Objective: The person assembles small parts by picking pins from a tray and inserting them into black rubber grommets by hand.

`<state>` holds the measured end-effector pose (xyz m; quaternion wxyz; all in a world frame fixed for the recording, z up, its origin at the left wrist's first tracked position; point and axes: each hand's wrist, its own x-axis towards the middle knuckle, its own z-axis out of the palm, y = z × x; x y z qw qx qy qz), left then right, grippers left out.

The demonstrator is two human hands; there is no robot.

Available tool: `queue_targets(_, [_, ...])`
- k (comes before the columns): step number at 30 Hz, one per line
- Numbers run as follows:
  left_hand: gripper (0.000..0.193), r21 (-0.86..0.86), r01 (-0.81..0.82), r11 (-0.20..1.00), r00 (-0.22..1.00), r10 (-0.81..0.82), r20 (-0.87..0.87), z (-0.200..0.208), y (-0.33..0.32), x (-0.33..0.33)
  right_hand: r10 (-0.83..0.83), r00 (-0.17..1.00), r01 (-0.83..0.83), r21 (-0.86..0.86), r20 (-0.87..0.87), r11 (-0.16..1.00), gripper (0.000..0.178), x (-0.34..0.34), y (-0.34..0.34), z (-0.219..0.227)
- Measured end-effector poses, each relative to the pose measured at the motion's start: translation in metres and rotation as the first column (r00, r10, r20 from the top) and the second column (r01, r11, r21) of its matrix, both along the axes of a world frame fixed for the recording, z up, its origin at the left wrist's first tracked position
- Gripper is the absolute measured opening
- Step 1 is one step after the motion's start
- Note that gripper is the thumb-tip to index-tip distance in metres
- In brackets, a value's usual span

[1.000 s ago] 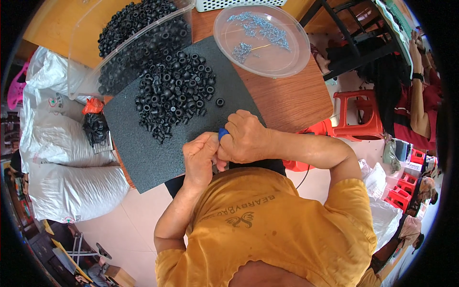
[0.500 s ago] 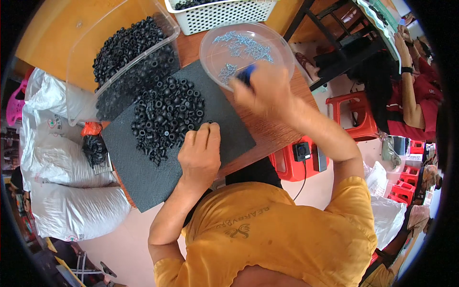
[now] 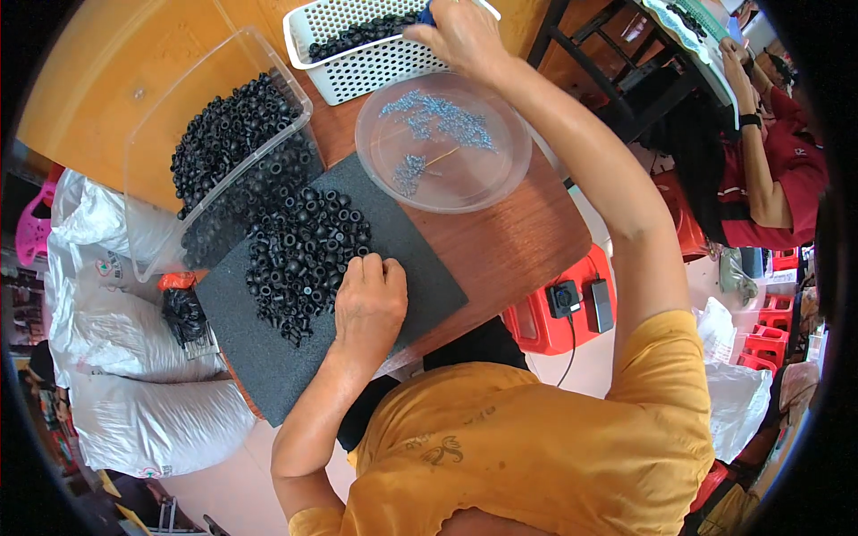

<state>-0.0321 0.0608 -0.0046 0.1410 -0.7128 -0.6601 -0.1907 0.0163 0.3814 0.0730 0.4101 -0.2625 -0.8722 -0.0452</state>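
My left hand (image 3: pixel 370 302) rests on the dark grey mat (image 3: pixel 295 380), fingers curled down at the near right edge of a pile of small black ring-shaped rubber parts (image 3: pixel 304 246). Whatever its fingertips hold, if anything, is hidden. My right arm reaches far forward, and my right hand (image 3: pixel 463 37) is closed above the white perforated basket (image 3: pixel 375 73). A bit of a blue object (image 3: pixel 426 15) shows at its fingers; its kind cannot be made out. More black parts (image 3: pixel 366 36) lie in that basket. A round clear tray (image 3: pixel 456 192) on the table holds tiny blue-grey pieces (image 3: pixel 438 116).
A clear plastic bin (image 3: pixel 295 116) full of black parts tips toward the mat. White sacks (image 3: pixel 161 429) stand left of the wooden table (image 3: pixel 527 214). A red stool (image 3: pixel 572 330) with black adapters is at the right. Another person (image 3: pixel 769 196) sits at a table far right.
My right hand has moved from the near side of the round tray up over the white basket, the blue object still in it. My left hand stays at the pile's edge.
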Motion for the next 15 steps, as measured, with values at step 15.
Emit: queue_targets(15, [0.018, -0.019, 0.027, 0.999, 1.000, -0.027, 0.003, -0.002, -0.014, 0.016, 0.432, 0.863, -0.360, -0.283, 0.261, 0.889, 0.015, 0.059, -0.094, -0.086])
